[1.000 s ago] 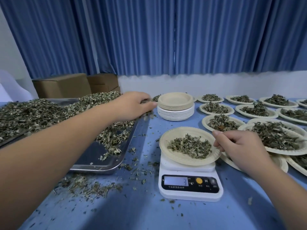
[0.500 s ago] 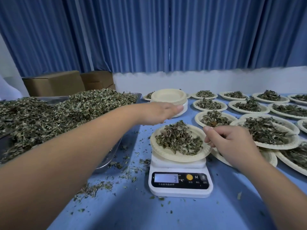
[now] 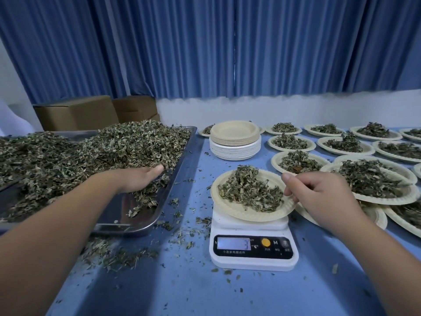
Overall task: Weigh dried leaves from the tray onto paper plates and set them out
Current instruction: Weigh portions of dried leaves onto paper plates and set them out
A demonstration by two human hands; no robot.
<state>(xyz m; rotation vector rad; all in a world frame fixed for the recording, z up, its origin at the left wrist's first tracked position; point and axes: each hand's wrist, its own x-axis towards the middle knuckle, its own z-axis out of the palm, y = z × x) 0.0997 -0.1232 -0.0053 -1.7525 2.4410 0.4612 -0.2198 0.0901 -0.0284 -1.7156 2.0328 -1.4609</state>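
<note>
Workroom for portioning plant material: makeshift, neither a kitchen nor a fitted lab. Long table (image 3: 182,293) under a blue cover, littered with leaf crumbs. Steel tray (image 3: 145,224) heaped with dried leaves (image 3: 114,147). Small digital scale (image 3: 252,254), display lit, a loaded paper plate (image 3: 239,213) on top. Stack of unused plates (image 3: 234,142) behind it. Rows of filled plates (image 3: 291,142) laid out to the right, heaps much alike. Cardboard boxes (image 3: 77,112) against a plain white wall (image 3: 273,110). Blue pleated curtains (image 3: 205,46) drawn across the whole back.
</note>
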